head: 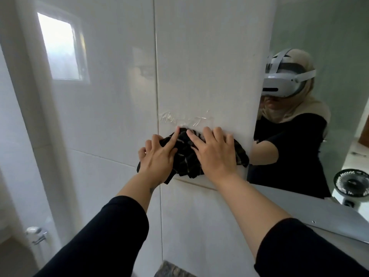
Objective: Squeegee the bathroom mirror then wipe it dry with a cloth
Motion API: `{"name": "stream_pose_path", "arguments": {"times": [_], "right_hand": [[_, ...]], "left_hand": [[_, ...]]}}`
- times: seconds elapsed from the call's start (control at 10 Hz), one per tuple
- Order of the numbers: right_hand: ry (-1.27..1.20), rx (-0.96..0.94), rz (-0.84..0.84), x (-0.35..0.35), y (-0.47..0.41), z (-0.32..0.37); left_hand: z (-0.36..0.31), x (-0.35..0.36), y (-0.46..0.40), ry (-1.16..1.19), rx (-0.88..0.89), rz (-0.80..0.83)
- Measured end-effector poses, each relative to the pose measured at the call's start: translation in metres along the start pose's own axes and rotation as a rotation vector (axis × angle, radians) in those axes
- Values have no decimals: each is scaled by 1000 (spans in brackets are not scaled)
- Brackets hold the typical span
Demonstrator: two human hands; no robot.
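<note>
We see big white wall tiles that look smooth and shiny. The dark cloth is soft, wrinkly and not shiny. The mirror is smooth glass. The black fan looks like plastic. Our sleeves are dull black fabric.

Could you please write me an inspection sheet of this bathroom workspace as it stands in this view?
Surface: white tiled wall with a clear residue patch just above the hands; the mirror lies to the right.
Job's things: dark cloth bunched flat against the tile, left of the mirror edge; no squeegee seen.
Clutter: small black fan shows in the mirror.
Grippers: left hand and right hand both spread open, pressing on the cloth.
Cables: nothing seen.
Surroundings: bright window reflection on the glossy tile; chrome fitting low on the left.
</note>
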State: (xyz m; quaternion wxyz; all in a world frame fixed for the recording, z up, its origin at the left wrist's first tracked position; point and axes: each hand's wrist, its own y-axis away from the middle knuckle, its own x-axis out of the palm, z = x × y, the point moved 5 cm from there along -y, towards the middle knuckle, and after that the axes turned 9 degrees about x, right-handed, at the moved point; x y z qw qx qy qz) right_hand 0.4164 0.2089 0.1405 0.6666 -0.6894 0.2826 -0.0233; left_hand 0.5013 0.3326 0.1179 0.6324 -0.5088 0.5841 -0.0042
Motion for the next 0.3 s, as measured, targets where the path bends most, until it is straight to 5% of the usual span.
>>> {"name": "stream_pose_path", "arguments": {"times": [0.2, 0.3], "right_hand": [[-84, 137, 188, -11, 12, 10], [-165, 238, 422, -21, 40, 9]], "left_hand": [[-10, 7, 10, 293, -89, 91], [-15, 6, 32, 224, -160, 82]]}}
